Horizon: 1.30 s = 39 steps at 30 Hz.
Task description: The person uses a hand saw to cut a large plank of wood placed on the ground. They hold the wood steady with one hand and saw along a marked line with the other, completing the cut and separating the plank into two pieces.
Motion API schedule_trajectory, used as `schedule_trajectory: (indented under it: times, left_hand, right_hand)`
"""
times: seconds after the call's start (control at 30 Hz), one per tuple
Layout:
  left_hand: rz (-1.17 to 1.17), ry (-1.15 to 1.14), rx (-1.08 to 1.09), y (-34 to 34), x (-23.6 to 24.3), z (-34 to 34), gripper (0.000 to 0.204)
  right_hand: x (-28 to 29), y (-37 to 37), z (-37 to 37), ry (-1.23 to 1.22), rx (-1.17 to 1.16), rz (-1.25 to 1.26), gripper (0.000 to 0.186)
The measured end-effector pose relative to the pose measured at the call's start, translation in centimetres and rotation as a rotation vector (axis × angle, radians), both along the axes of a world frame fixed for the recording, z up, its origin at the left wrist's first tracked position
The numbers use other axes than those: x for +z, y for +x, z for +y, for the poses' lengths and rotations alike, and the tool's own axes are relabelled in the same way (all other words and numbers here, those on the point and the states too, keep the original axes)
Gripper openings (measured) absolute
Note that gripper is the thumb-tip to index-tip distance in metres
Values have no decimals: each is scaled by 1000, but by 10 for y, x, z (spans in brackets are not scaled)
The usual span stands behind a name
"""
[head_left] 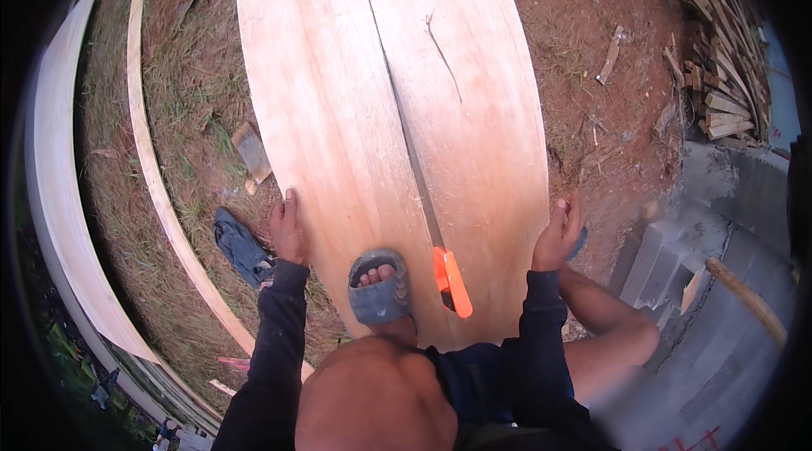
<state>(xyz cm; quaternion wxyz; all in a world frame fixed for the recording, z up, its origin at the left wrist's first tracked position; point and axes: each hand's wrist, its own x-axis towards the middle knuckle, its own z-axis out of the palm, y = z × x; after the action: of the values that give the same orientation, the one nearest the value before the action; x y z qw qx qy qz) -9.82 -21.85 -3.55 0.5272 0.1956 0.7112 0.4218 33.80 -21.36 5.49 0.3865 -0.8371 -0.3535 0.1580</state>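
The fingers of the left hand [290,235] point up along the left edge of the pale wooden sheet [482,164], at the centre left of the frame; whether they press on this edge or only lie beside it, I cannot tell; the fingers of the right hand [554,241], at the centre right, are somewhat apart beside the opposite edge, with nothing visible between them; the sheet itself goes from the upper edge of the frame to the lower centre; a foot in a grey sandal [379,303] stands on it; just to the right of this foot lies a saw with an orange handle [457,284], which no hand holds, its blade along the dark split [372,11]; this split runs from the upper edge of the frame down to the saw, so I judge that most of the length is already parted; below the handle only a faint line shows, so this short end is perhaps left to cut; a thin twig [440,58] lies on the upper part of the sheet; farther out, a dark cloth [239,244] and a small offcut [251,153] lie at the left, then a long wooden strip [152,164]; at the upper right is a timber pile [723,100].
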Motion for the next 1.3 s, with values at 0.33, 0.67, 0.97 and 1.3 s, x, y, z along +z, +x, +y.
schedule_trajectory:
  times: [0.33,0.67,0.97,1.3]
  left_hand:
    - [191,-16,20,61,25,-54,41]
    - [119,-111,107,62,42,-70,41]
    - [195,-218,133,90,63,-123,38]
    - [393,-290,192,88,40,-138,37]
  right_hand:
    - [-19,26,-3,-198,132,-6,50]
    - [-34,58,-54,-414,96,141,51]
    - [-45,72,-71,-546,146,120,50]
    - [-31,77,-53,-721,170,309,48]
